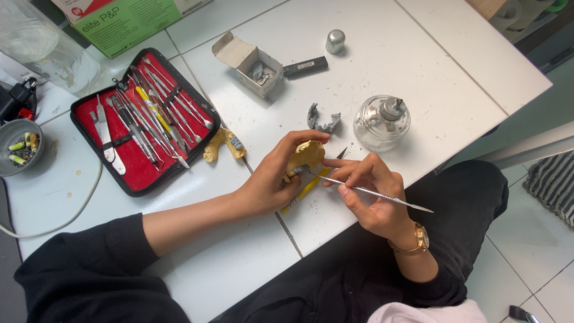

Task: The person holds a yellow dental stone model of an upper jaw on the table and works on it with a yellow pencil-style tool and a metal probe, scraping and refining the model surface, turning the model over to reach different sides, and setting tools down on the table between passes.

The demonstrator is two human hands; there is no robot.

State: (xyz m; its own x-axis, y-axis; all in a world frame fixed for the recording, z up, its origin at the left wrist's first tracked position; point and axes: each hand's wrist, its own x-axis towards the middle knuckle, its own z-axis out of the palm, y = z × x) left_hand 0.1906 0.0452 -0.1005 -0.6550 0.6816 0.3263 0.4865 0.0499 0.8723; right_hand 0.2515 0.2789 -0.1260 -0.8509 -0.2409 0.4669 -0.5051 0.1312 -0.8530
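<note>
I am holding a yellow dental cast (305, 157) in my left hand (269, 182), my grip clamped around it just above the white surface (412, 54), near its front edge, and I am pinching a thin metal carving tool (371, 192) in my right hand (373, 191), fingers closed on its shaft like a pen, its working tip touching the cast. I am judging the carving to be underway rather than finished: grey crumbs are lying on the surface beneath my hands, and a second yellow cast (222, 145) with a grey patch is resting beside the red instrument case (143, 122), apart from my hands; whether that one is done I cannot tell. Counting what is lying about: two yellow casts, one grey wax piece (323, 119) near the glass spirit lamp (382, 121), one lamp, one small metal cap (335, 41), one black lighter (305, 66), one small open cardboard box (251, 69) with grey bits inside, one green box (125, 21), one grey bowl (19, 145) of small scraps, and one open case holding roughly a dozen instruments, too crowded to count exactly; a yellow-handled tool (305, 190) is lying under my hands
</note>
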